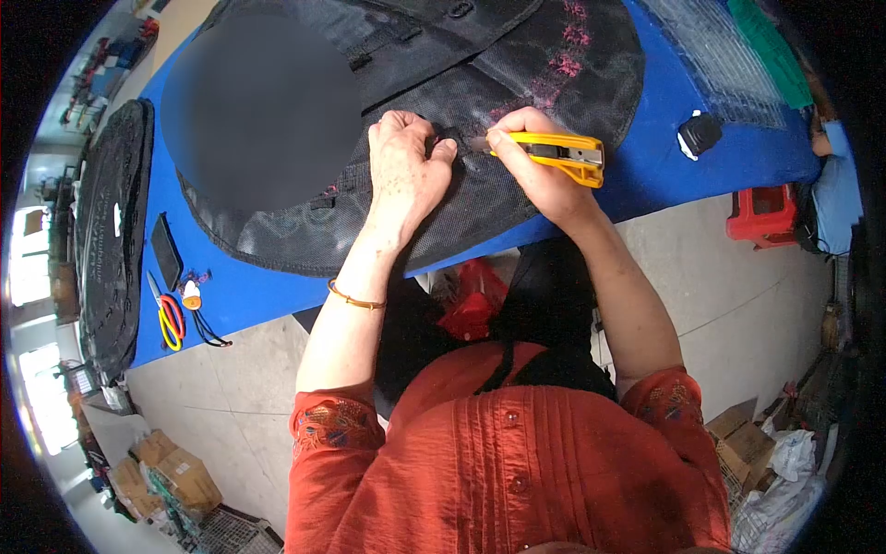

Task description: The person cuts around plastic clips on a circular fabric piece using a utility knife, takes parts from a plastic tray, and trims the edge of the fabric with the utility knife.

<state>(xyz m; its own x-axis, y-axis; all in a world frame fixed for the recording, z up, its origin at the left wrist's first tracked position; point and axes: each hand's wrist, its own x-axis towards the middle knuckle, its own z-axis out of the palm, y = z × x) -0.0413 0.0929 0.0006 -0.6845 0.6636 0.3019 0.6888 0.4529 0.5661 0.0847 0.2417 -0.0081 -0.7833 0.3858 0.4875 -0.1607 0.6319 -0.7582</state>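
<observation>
My right hand [537, 171] is closed around a yellow utility knife [577, 159], its blade end pointing left toward my other hand. A large black mesh fabric piece [480, 208] with straps and a bound, rounded edge lies under both hands. On it, my left hand [406, 166] is closed, with thumb and curled fingers pinching a bit of the fabric close to the blade tip. Pink thread tufts [565, 66] run in a line across the fabric toward the upper right. A blurred dark patch hides the fabric's left part.
The blue table [249, 300] carries red-and-yellow scissors [170, 319], a dark phone-like slab [167, 251] and a stacked black fabric bundle [111, 231] at left. A small black object [700, 134] and clear plastic [720, 60] lie right. A red stool [762, 217] stands beyond; someone in blue is at far right.
</observation>
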